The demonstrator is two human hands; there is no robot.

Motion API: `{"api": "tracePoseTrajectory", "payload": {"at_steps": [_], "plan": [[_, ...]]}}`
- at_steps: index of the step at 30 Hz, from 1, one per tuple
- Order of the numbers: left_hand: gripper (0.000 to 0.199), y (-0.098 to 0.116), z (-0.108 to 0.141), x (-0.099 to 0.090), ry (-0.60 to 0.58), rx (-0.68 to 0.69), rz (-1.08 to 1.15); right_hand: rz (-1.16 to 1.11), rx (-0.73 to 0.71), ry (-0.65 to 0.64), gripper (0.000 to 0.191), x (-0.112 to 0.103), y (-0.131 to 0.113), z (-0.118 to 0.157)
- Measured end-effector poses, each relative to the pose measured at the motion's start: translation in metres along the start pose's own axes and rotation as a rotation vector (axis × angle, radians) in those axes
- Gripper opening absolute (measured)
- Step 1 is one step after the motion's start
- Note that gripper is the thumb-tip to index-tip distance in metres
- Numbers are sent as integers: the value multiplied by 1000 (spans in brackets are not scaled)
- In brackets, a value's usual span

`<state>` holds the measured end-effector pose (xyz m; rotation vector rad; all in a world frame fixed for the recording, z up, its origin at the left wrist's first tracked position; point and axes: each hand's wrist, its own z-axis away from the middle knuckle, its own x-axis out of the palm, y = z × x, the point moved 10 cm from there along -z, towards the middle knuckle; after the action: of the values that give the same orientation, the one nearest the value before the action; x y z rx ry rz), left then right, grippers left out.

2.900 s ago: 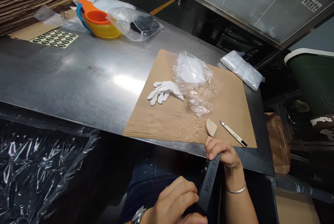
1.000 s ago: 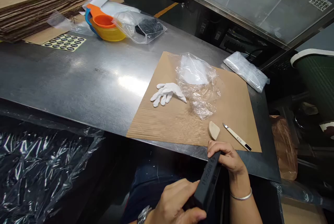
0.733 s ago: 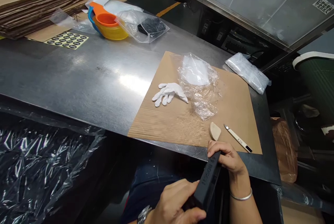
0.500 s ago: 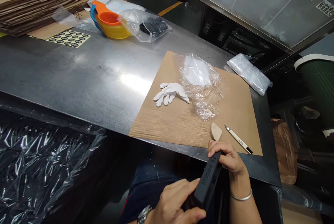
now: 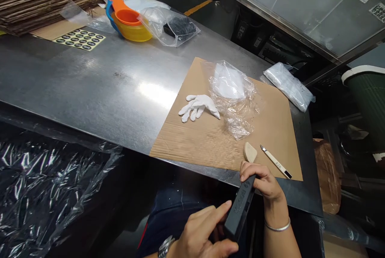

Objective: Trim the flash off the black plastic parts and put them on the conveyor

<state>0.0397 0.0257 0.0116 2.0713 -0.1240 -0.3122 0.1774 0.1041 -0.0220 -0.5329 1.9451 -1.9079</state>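
A long black plastic part with raised lettering is held at a slant over the table's front edge. My right hand, a bangle on its wrist, wraps its fingers round the upper end. At the lower end, my left hand has its thumb against the part and its index finger stretched along the side; its other fingers are partly hidden. Just beyond my right hand, a beige wedge-shaped pad lies on the cardboard sheet. Beside it is a slim white craft knife marked A26.
On the cardboard lie a white glove and a crumpled clear bag. Coloured scoops, a bagged black part and a sticker sheet sit farther left. A wrapped packet rests at the right edge.
My left index finger has lifted slightly from the black part, and the part has turned a little so its lettered face shows more. The view has shifted slightly.
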Motion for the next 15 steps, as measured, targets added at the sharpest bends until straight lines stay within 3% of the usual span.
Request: {"api": "tracePoseTrajectory", "payload": {"at_steps": [7,12,15], "plan": [[52,9,-2,-5,42,95,-39,2,3,-4,14,1,0,-4],[66,4,0,-9,59,23,-42,7,5,-4,14,1,0,-6],[64,7,-1,-10,70,65,-75,8,7,-6,14,1,0,-8]]}}
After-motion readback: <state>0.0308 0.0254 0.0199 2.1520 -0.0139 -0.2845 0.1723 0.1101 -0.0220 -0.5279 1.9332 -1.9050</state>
